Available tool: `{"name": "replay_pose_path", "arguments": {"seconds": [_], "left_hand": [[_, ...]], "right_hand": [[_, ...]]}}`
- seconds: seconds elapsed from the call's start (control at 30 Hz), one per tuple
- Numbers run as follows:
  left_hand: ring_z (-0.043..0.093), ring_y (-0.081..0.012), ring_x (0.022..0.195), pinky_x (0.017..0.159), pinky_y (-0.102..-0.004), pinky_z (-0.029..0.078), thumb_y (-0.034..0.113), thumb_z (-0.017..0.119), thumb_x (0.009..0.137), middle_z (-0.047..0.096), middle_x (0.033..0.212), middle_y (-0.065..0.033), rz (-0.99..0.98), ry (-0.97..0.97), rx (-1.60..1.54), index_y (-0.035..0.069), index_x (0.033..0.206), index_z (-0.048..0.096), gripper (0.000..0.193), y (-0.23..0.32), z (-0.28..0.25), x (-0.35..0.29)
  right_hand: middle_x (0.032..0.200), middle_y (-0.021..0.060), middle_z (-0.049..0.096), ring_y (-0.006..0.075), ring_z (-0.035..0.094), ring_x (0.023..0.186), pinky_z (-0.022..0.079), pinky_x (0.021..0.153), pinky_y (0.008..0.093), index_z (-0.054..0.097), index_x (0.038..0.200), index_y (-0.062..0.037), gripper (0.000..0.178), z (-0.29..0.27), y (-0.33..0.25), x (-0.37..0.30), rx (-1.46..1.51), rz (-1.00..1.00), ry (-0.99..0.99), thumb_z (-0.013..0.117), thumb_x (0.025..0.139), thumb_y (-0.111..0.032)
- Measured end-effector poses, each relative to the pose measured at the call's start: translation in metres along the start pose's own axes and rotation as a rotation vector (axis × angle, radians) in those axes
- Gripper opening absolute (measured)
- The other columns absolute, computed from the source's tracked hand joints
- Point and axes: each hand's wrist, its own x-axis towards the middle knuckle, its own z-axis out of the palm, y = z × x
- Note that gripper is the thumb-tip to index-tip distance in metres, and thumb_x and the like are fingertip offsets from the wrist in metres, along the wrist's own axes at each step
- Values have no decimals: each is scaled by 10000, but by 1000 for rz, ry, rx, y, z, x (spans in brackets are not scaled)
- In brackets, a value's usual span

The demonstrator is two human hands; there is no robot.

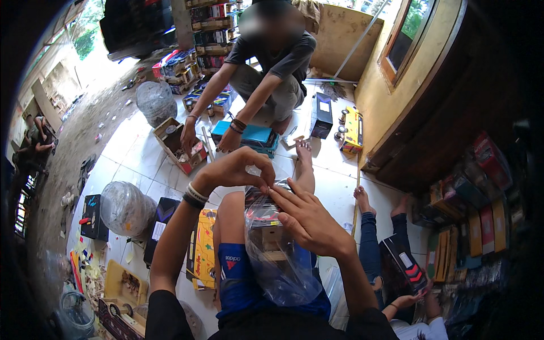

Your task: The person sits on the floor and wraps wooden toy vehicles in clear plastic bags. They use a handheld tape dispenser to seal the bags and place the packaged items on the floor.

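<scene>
A clear plastic bag lies over my lap, wrapped around a boxy toy with red and wood-coloured parts. Its exact kind is hard to make out through the film. My left hand, with wristbands on the wrist, arches over the bag's far end and pinches the plastic between thumb and fingertips. Stretched out, the fingers of my right hand lie against the same end, their tips close beside the left fingertips. The bag's near end hangs loose towards my shorts.
Opposite me a person crouches, reaching towards a wooden box and a teal box. A yellow toy bus sits by my left leg, beside a stuffed clear bag. At right, another person's hands hold a black box.
</scene>
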Motion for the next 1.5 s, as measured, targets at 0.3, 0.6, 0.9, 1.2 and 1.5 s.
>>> {"name": "replay_pose_path", "arguments": {"seconds": [0.3,0.6,0.9,1.2,1.5], "left_hand": [[660,-161,822,773,-323,513,63,866,780,748,831,-37,6,58,-48,46,871,808,109,-6,11,8],[659,-160,847,772,-319,519,39,827,826,725,890,-53,-13,101,-67,6,925,779,115,-19,24,3],[655,-133,831,771,-288,520,67,834,853,709,909,-58,-69,39,-156,0,963,790,136,-15,21,9],[607,-141,823,752,-306,457,74,840,831,666,854,-34,-119,104,-144,18,874,768,101,-17,26,7],[604,-143,773,712,-306,450,83,851,819,638,790,-34,-132,57,-58,28,895,791,112,-11,24,12]], "right_hand": [[1650,264,350,395,239,1585,170,1263,597,390,1571,39,669,7,-29,-16,-50,-49,42,263,1136,-453],[1445,201,593,344,561,1365,424,1162,497,612,1424,-81,489,-21,-24,-8,336,-49,264,717,946,-89],[998,4,790,231,714,1077,553,977,376,828,978,-142,206,-20,2,26,-10,-345,242,828,791,-55],[1014,106,764,204,712,1022,510,919,342,750,990,23,150,3,104,-51,636,229,793,638,981,-77],[997,106,734,151,713,881,544,755,265,709,1102,14,159,280,305,-102,556,1316,510,655,1003,-99]]}}
